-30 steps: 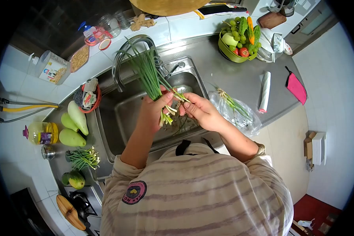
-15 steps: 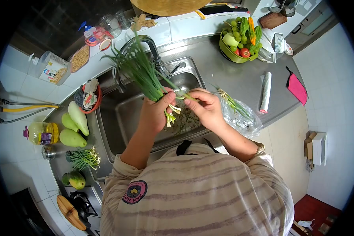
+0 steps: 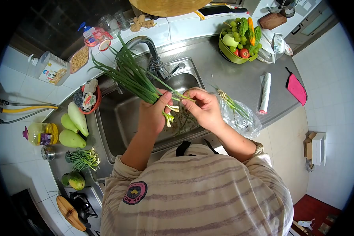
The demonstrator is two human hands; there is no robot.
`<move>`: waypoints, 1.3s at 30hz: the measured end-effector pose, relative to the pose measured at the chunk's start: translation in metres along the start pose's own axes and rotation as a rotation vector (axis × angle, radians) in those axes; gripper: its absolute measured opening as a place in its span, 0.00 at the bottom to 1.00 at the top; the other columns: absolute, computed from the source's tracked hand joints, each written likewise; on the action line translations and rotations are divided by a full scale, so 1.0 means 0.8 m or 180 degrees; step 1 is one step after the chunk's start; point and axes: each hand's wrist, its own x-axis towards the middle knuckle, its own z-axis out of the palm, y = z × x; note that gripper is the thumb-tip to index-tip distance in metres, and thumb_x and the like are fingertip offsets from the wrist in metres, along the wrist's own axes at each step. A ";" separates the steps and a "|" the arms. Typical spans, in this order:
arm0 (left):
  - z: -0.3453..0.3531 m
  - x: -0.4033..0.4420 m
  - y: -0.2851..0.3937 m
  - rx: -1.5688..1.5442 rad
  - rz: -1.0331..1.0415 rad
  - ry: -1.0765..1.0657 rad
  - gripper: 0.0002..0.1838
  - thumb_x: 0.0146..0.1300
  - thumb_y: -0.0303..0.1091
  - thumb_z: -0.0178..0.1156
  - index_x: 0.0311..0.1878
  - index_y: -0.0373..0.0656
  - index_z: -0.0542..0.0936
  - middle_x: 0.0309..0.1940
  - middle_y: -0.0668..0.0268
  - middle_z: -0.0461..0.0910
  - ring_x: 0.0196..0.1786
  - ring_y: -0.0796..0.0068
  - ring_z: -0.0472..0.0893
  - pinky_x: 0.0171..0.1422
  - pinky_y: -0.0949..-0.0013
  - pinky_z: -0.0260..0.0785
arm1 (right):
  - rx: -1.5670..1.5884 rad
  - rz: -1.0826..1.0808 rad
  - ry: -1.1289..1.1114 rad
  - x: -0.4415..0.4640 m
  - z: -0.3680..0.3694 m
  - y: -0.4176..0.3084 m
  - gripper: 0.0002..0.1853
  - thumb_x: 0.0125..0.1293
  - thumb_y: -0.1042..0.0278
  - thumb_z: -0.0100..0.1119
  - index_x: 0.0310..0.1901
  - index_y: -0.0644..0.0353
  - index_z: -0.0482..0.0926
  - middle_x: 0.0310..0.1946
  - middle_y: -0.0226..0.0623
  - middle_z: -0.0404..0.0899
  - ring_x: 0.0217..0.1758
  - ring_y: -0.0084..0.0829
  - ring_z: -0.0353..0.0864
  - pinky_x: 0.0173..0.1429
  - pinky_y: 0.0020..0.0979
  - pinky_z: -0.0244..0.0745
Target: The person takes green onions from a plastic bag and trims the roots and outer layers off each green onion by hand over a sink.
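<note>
My left hand (image 3: 155, 112) is wrapped round a bunch of green onions (image 3: 135, 80) above the sink. Their long leaves point up and left past the faucet, and the pale root ends stick out below my thumb. My right hand (image 3: 202, 108) pinches a yellowish piece of one green onion stalk, its thumb and forefinger pressed together. That stalk runs across from the bunch. Under both hands lies the sink (image 3: 118, 122), with dark trimmings scattered at its bottom. Right of my right hand, more green onions (image 3: 238, 108) rest on a clear plastic bag (image 3: 246, 128).
A green basket (image 3: 232, 55) of fruit and vegetables stands at the back right, near a plastic wrap roll (image 3: 265, 92). At left are pale gourds (image 3: 72, 139), an oil bottle (image 3: 43, 133) and another green onion pile (image 3: 84, 159). The faucet (image 3: 151, 49) arches behind the sink.
The leaves of the bunch have swung to the left and lower. My right hand has shifted slightly, its fingers still pinching the stalk. The surroundings are unchanged.
</note>
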 end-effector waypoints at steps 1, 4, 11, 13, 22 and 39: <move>0.000 -0.001 0.000 0.0020 0.0031 -0.0020 0.05 0.58 0.26 0.59 0.35 0.39 0.73 0.26 0.65 0.73 0.28 0.80 0.71 0.27 0.78 0.61 | 0.0344 0.0241 0.0114 -0.001 0.000 0.002 0.05 0.61 0.75 0.57 0.38 0.65 0.77 0.27 0.25 0.75 0.32 0.15 0.72 0.36 0.17 0.66; 0.001 0.001 0.004 -0.0283 0.0179 0.0137 0.04 0.59 0.25 0.58 0.34 0.39 0.72 0.28 0.66 0.73 0.28 0.80 0.71 0.26 0.78 0.61 | 0.0883 0.0642 0.0383 0.001 -0.002 0.010 0.05 0.62 0.73 0.56 0.38 0.65 0.77 0.25 0.26 0.76 0.30 0.15 0.72 0.34 0.16 0.65; -0.023 0.007 0.015 -0.0570 0.0353 0.0472 0.04 0.59 0.24 0.58 0.35 0.41 0.72 0.29 0.67 0.73 0.29 0.79 0.71 0.26 0.78 0.61 | 0.1383 0.0850 0.1067 0.013 -0.036 0.008 0.08 0.66 0.69 0.50 0.41 0.64 0.76 0.26 0.29 0.76 0.28 0.19 0.71 0.33 0.19 0.67; -0.022 0.007 0.017 -0.0549 0.0369 0.0246 0.05 0.59 0.23 0.58 0.35 0.41 0.72 0.28 0.67 0.73 0.29 0.78 0.72 0.26 0.78 0.61 | 0.1486 0.0851 0.0432 0.011 -0.031 0.000 0.08 0.66 0.71 0.49 0.44 0.63 0.74 0.31 0.31 0.76 0.32 0.19 0.72 0.36 0.21 0.68; -0.012 0.005 0.012 -0.0587 0.0472 0.0487 0.06 0.58 0.24 0.59 0.35 0.39 0.72 0.27 0.65 0.73 0.28 0.78 0.71 0.27 0.78 0.62 | 0.0533 0.0929 -0.0468 -0.004 0.011 0.008 0.11 0.65 0.68 0.54 0.46 0.62 0.72 0.31 0.21 0.70 0.30 0.10 0.64 0.34 0.15 0.61; -0.003 -0.018 -0.005 0.1167 0.1184 0.0255 0.04 0.55 0.22 0.57 0.32 0.38 0.71 0.30 0.62 0.72 0.25 0.78 0.70 0.27 0.78 0.64 | -0.0905 -0.0134 0.0162 0.014 0.006 0.017 0.04 0.54 0.77 0.49 0.30 0.67 0.72 0.22 0.43 0.69 0.25 0.37 0.69 0.29 0.31 0.64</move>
